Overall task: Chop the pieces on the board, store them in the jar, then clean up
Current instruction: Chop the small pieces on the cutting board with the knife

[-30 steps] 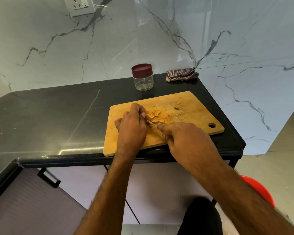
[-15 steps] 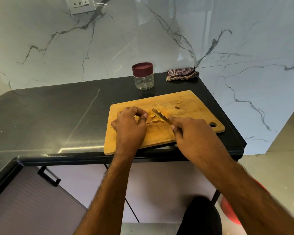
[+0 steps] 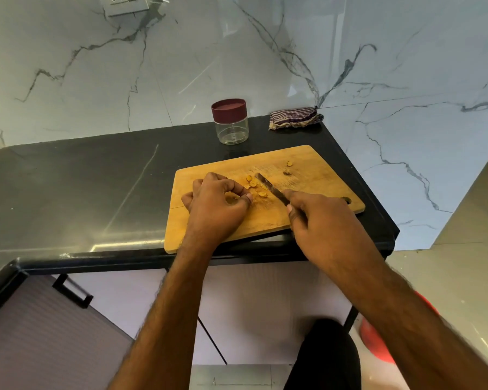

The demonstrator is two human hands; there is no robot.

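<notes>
On the dark counter (image 3: 96, 175) I see the board (image 3: 316, 178); my right hand (image 3: 321, 220) grips the knife (image 3: 271, 188), left hand (image 3: 217, 204) pinches yellow pieces (image 3: 254, 184). Lidded jar (image 3: 231, 121) stands beyond, far side.

— What couldn't you make out?
— The knife (image 3: 271, 189) handle was buried inside the right hand (image 3: 319, 218). Whatever the left hand (image 3: 214, 205) fingertips pinched was hidden too.
— Anything cropped?
— The wall socket (image 3: 123, 4) was cut by the top edge.
</notes>
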